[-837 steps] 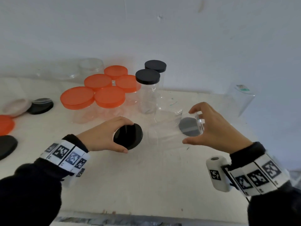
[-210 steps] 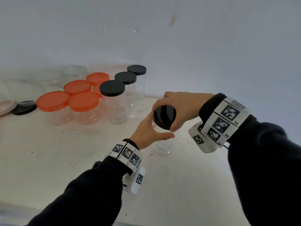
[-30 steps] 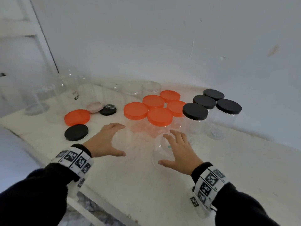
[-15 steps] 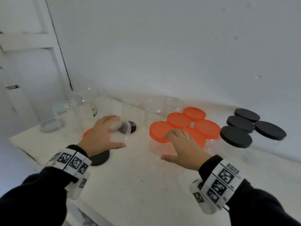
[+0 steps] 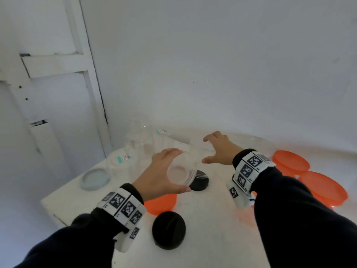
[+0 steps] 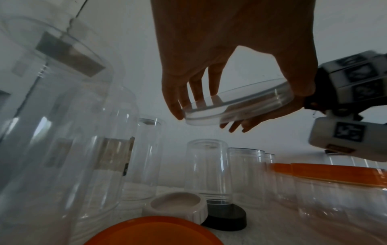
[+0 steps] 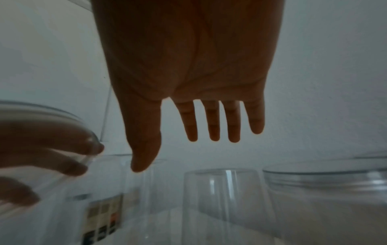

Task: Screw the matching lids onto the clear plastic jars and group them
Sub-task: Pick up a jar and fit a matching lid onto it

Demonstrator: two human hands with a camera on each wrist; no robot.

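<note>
My left hand [image 5: 183,170] holds a clear round lid [image 5: 178,174] in the air, thumb on one edge and fingers on the other. The left wrist view shows this clear lid [image 6: 240,101] tilted, above a white lid [image 6: 178,205] and a black lid [image 6: 227,218]. My right hand [image 5: 210,149] hovers open and holds nothing, fingers spread over the clear jars [image 5: 195,149] at the back. In the right wrist view the right hand [image 7: 178,152] hangs above an upturned clear jar [image 7: 226,195] and a wide clear jar [image 7: 326,182].
Loose on the white table [image 5: 208,229] lie a black lid [image 5: 169,230], an orange lid [image 5: 161,203], another black lid [image 5: 200,181] and a pale grey lid [image 5: 95,178]. Orange-lidded jars [image 5: 291,163] stand at right. Tall clear jars [image 5: 138,144] crowd the back left corner by the wall.
My left hand has lifted the clear lid higher and toward the middle. My right hand left the orange-lidded jars and moved to the back over the clear jars. The view swung left.
</note>
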